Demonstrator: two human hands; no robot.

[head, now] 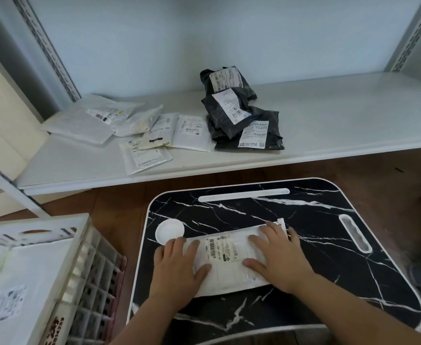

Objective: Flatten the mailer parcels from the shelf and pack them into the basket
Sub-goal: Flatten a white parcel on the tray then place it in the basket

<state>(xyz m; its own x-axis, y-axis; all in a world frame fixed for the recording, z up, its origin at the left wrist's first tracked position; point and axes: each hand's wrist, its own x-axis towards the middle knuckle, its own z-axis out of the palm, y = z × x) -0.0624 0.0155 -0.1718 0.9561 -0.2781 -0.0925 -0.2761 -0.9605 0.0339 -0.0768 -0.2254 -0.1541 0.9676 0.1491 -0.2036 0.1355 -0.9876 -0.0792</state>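
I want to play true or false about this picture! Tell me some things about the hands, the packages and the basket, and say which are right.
1. Both hands press on a white mailer on the black marble table. True: left hand, right hand.
2. The black parcels are in the basket. False: they sit on the shelf.
3. The basket already holds a white mailer. True.
4. The shelf has only black parcels. False: white mailers lie there too.
5. The basket is on the person's right. False: it is on their left.
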